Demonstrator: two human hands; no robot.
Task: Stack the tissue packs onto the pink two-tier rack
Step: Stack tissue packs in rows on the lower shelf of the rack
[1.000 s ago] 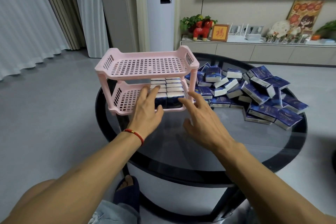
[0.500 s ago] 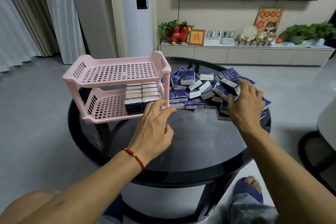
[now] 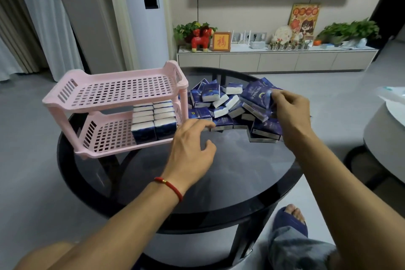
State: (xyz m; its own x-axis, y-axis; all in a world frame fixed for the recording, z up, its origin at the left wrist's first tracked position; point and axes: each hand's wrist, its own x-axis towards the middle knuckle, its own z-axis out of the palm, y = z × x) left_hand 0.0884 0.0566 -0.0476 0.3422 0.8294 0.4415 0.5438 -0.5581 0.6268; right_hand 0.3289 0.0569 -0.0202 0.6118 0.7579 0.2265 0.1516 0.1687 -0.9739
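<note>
The pink two-tier rack [image 3: 114, 92] stands on the left of the round black glass table [image 3: 197, 182]. Its top tier is bare; several blue-and-white tissue packs [image 3: 154, 119] stand in two rows at the right end of the lower tier. A loose heap of tissue packs [image 3: 225, 103] lies right of the rack. My right hand [image 3: 289, 112] pinches a blue tissue pack [image 3: 258, 94] lifted at the heap's right side. My left hand [image 3: 192, 149] hovers over the table in front of the rack's right end, fingers loosely curled, holding nothing.
A second round table [image 3: 385, 129] stands at the right edge. Behind are a low TV cabinet [image 3: 276, 59] with plants and ornaments, a wall TV, a tall white air conditioner [image 3: 144, 17] and curtains. My slippered foot [image 3: 289, 223] shows below the table.
My right hand left the rack, reached into the heap and picked up a pack. My left hand drew back from the lower tier toward the right. The view swung right.
</note>
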